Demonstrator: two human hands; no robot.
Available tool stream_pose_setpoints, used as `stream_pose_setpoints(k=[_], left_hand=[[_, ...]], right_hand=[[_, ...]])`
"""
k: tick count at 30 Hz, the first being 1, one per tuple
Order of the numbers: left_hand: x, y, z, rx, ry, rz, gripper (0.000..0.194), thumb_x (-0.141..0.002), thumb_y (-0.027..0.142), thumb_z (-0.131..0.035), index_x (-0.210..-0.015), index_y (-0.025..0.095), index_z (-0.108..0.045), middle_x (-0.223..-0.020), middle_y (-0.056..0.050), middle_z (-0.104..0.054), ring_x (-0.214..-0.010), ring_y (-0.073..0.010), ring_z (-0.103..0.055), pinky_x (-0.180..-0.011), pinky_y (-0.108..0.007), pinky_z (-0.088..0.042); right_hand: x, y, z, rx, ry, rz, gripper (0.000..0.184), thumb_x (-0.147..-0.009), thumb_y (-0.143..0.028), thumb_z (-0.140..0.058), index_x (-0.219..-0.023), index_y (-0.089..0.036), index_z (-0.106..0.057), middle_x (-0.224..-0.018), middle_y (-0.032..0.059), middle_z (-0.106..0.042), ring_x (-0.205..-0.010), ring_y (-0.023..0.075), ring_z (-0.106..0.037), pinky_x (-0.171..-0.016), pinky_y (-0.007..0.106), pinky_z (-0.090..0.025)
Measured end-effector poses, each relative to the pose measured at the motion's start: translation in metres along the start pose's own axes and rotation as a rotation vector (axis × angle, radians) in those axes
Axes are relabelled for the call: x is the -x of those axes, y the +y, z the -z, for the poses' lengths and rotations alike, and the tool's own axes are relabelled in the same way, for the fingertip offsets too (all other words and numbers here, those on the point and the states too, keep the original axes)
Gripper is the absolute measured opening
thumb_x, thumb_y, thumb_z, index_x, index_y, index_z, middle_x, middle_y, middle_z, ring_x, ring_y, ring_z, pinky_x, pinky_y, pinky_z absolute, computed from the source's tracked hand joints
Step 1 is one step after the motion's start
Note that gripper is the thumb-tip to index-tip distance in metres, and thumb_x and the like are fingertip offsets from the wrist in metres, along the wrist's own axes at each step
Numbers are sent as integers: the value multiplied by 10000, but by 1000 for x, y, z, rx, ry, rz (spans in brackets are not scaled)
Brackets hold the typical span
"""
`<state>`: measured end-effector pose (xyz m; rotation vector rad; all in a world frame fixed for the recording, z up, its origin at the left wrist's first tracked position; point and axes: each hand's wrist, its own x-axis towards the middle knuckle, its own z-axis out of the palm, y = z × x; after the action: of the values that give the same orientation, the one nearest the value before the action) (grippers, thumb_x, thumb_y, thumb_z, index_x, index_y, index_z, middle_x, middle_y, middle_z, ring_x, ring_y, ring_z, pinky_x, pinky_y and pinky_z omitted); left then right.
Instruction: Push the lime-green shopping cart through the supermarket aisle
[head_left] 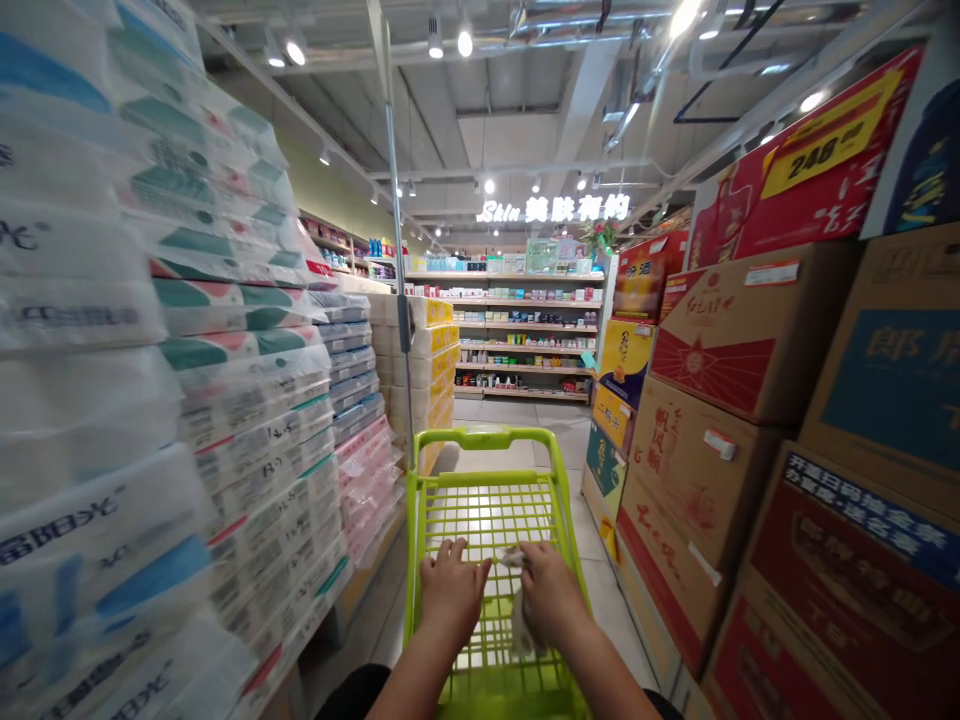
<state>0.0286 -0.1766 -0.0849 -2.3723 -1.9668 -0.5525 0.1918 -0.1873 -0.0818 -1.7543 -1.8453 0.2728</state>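
Left hand (454, 592): I read its fingers (448, 552) as loosely bent, thumb set apart, over the grid of the cart. I cannot tell whether they touch it.
Right hand (553, 592): fingers narrow, pinching a pale crumpled item (513, 556), part of which hangs below the grip. I cannot identify its material.
Shopping cart (487, 479): directly ahead of me, lime green, open grid, raised bar along the front; both hands are above it.
Metal pole (396, 180): upright, slightly tilted, by the cart's front left corner; I cannot confirm attachment.
Left side: stacked, plastic-wrapped tissue packs (247, 330).
Right side: stacked liquor cartons (709, 350), one topped by a red box with a yellow price label (832, 135).
Far end: stocked shelving (525, 303) beneath a lit "Skin" sign (555, 208).
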Motion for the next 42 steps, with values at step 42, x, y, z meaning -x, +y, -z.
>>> stream_pose_setpoints(k=[42], left_hand=[[-67,-12,-37,39,91,-111,382,-926,365,-457,-753,214,-762,-1189,-110,-625,-1132,-295,-490,-989,-497,-340]], right_hand=[[-126,24,-47,28,185,-59,558,-888,-251,-473,-1436,-181,-397,-1543,128,-291,-1432,316,-192,-1141,555,-168]])
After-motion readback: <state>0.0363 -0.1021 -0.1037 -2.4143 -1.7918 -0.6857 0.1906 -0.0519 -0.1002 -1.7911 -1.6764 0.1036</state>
